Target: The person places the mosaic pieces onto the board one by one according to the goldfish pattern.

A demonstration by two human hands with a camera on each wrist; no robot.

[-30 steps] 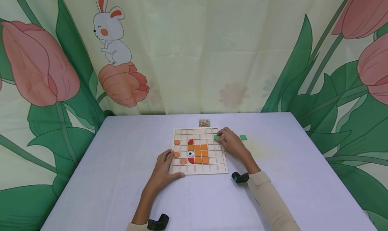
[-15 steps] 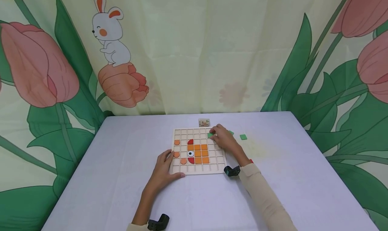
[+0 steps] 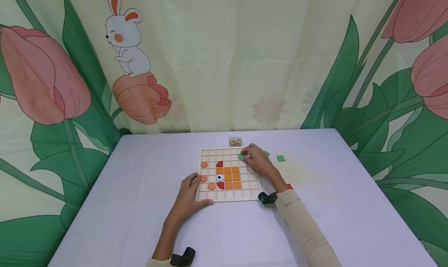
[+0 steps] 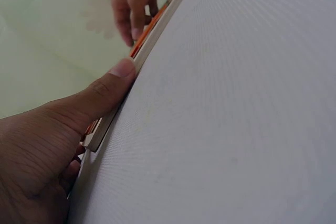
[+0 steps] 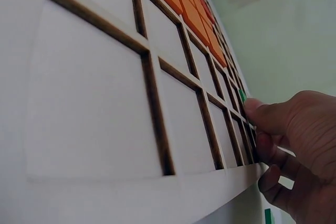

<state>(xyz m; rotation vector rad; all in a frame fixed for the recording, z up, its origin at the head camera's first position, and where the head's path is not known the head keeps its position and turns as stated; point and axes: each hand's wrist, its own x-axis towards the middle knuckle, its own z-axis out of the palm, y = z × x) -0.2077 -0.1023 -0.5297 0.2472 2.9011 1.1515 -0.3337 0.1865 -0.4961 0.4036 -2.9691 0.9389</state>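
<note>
A pale wooden grid board (image 3: 250,193) lies on the table. Set in its cells are orange squares (image 3: 228,177), red quarter-round pieces (image 3: 219,164), light-orange discs (image 3: 204,164) and an eye disc (image 3: 219,177). My left hand (image 3: 187,197) holds the board's near left corner, thumb (image 4: 107,90) along the front edge and fingers at the left side. Over the far right cells, my right hand (image 3: 258,158) pinches a green square tile (image 3: 240,157) between thumb and fingers. Only a sliver of that tile shows in the right wrist view, so whether it touches the board is unclear.
A small patterned piece (image 3: 235,141) is behind the board. Right of the board lie a green tile (image 3: 281,158) and another green tile (image 3: 267,153), partly behind the right hand. A red piece (image 3: 289,186) peeks out beside the right wrist. White cloth (image 3: 122,204) covers the table.
My right hand has moved left and slightly away with the green tile, over the board's far cells. This uncovers another green tile and the red piece. My left hand has stayed put.
</note>
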